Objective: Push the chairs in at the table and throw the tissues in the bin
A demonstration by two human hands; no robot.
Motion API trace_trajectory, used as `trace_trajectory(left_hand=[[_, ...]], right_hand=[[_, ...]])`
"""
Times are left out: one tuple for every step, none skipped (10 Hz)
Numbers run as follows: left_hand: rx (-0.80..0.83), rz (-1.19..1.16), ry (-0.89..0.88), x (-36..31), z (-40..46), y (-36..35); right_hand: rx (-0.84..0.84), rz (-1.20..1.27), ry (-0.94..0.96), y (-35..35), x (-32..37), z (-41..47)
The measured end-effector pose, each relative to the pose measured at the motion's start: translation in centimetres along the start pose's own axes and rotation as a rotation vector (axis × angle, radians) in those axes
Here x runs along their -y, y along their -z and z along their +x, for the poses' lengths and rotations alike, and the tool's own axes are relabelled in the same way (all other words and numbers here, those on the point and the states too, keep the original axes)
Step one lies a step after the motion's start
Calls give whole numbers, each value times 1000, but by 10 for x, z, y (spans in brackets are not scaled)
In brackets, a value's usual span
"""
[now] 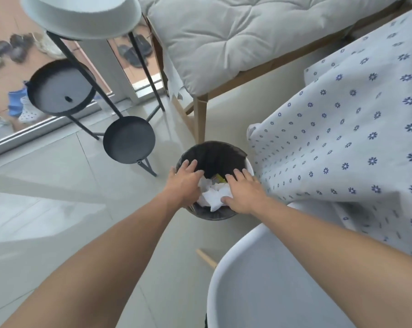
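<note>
Fingers [192, 165] of both hands spread wide, gripping nothing — left hand [184, 183] and right hand [244, 191] flank the tissues [213, 196], likely pressing them into the bin [214, 215], lower centre. White chair [259, 280] lower right, beside the desk [342, 138].

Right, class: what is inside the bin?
Inside the bin, lined with a black bag, lie crumpled white tissues and a yellow scrap. The left hand and right hand cover part; anything beneath the tissues is hidden.

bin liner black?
Yes, the bin is lined with a black bag, visible on the inner wall behind the white tissues that both open hands hover over.
</note>
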State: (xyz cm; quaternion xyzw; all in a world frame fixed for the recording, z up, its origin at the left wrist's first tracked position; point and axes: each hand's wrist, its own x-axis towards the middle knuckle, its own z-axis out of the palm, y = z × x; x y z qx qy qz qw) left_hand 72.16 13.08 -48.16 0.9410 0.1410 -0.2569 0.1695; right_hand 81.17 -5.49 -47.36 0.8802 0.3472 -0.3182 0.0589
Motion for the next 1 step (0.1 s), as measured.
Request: trace_trajectory(left_hand=[[3,60,39,5,-13,12]], right_hand=[[-25,-4,-9,9,3,-12]])
